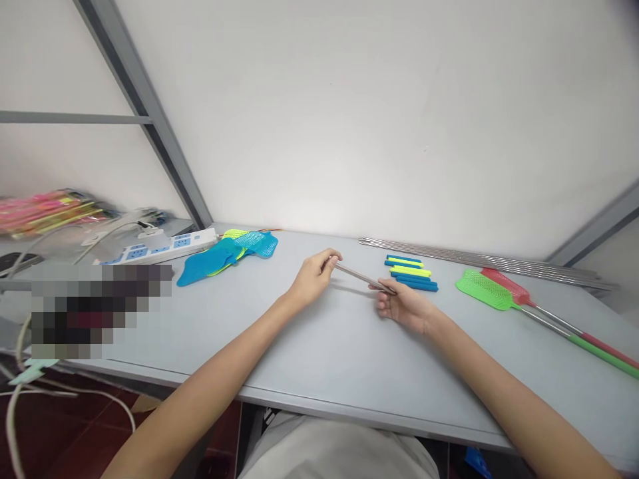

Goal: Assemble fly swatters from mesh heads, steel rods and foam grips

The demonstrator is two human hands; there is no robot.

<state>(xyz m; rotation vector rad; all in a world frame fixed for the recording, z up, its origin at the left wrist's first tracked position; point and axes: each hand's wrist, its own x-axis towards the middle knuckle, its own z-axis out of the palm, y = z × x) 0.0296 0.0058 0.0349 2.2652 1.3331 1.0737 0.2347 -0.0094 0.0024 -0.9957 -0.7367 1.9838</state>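
Observation:
A thin metal rod (360, 274) slants above the table between both hands. My left hand (317, 271) pinches its far left end between thumb and fingers. Its lower right end lies in my right hand (403, 307), with the fingers closed around it, palm turned up. Just behind my right hand are several blue and yellow-green handle tubes (410, 271) in a small row. Blue and yellow-green mesh fly swatter heads (207, 258) lie in a loose pile left of my left hand. A green fly swatter (484, 291) and a red fly swatter (516, 291) rest at the right.
A bundle of metal rods (479, 258) lies along the wall at the back right. The grey table (319, 359) has a power strip (164, 249) with cables at its left. Colourful packaged items (50, 211) sit farther left. A blurred-out patch covers the table's left part.

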